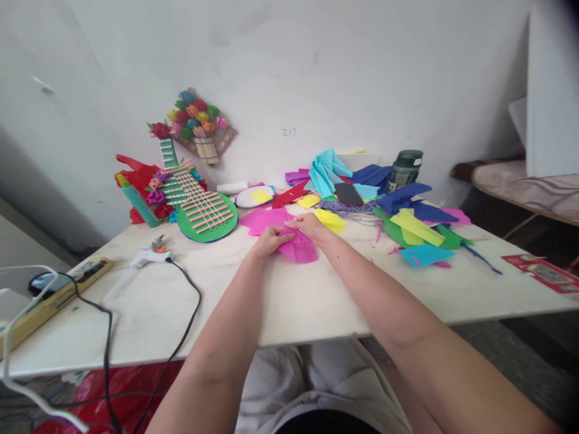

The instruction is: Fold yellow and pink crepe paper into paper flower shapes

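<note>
A bright pink sheet of crepe paper point(302, 251) is between my hands near the middle of the table. My left hand point(272, 240) has its fingers closed on the left edge of this sheet. At its upper edge, my right hand point(309, 226) pinches the same paper, close to the left fingertips. The exact fold under the fingers is hidden. More pink crepe paper point(259, 221) lies flat just behind my left hand. Yellow paper point(331, 220) sits right behind my right hand.
A green paper guitar-like craft point(207, 217) and a glue gun point(152, 256) with a black cord are on the left. A power strip point(85, 274) lies along the left edge. Coloured paper scraps point(418, 229), a phone-like dark slab point(348, 194) and a bottle point(404, 170) are at right and back.
</note>
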`<state>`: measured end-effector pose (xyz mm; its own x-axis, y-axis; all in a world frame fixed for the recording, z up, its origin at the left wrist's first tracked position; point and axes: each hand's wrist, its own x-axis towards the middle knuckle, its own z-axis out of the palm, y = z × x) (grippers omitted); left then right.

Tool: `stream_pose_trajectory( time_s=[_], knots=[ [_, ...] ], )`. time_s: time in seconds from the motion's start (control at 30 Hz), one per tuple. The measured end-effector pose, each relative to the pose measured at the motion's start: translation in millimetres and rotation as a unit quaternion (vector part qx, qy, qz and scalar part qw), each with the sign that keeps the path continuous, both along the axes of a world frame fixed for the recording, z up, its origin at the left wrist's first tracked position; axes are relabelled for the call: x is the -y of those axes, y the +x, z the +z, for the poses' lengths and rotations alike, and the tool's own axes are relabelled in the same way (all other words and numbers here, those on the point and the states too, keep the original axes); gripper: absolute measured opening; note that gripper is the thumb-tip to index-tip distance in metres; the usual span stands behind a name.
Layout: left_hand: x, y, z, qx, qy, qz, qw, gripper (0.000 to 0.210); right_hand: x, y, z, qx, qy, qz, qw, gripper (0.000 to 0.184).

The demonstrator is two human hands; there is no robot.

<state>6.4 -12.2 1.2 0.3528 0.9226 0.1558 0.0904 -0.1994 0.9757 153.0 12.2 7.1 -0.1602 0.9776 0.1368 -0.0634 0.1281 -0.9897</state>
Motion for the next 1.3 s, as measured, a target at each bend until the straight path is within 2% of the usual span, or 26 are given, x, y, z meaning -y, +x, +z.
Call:
stream_pose_trajectory(
  time_s=[0.1,0.2,0.3,0.47,0.63,0.83,1.07,1.2,1.3],
  knots=[
    [-0.4,0.2,-0.6,0.007,0.002,-0.001,1.0,0.029,1.3,-0.4,1.1,-0.026,-0.033,0.001,0.999,0.02],
    [-4.7,-1.9,-4.0,0.025,-0.003,0.016,1.0,0.028,2.2,2.4,3.4,-0.064,-0.07,0.041,0.995,0.018],
    [-9.5,-4.7,-7.6,0.07,-0.013,0.033,0.997,0.027,0.7,7.2,4.5,-0.061,-0.064,0.061,0.994,0.026],
    [-10.9,-6.3,-8.8,0.106,-0.034,0.046,0.993,0.03,-0.6,11.0,2.3,0.035,0.023,0.046,0.998,0.034],
    [-11.3,-6.2,-9.2,0.111,-0.03,0.042,0.993,0.032,-1.7,7.5,-0.7,0.131,0.14,0.012,0.981,0.04],
    [-13.3,-5.5,-10.8,0.149,-0.037,0.029,0.988,0.031,-6.0,2.7,-1.0,0.188,0.194,-0.027,0.962,0.041],
    [-15.8,-8.4,-12.1,0.171,-0.03,0.056,0.983,0.028,0.8,7.4,3.4,0.157,0.155,-0.023,0.975,0.046],
    [-17.5,-9.3,-12.1,0.174,-0.019,0.092,0.98,0.03,4.5,12.3,6.1,0.12,0.134,-0.002,0.984,0.041],
    [-16.7,-8.3,-10.2,0.181,-0.03,0.096,0.978,0.031,4.9,11.9,7.6,0.119,0.128,-0.015,0.984,0.036]
  ],
)
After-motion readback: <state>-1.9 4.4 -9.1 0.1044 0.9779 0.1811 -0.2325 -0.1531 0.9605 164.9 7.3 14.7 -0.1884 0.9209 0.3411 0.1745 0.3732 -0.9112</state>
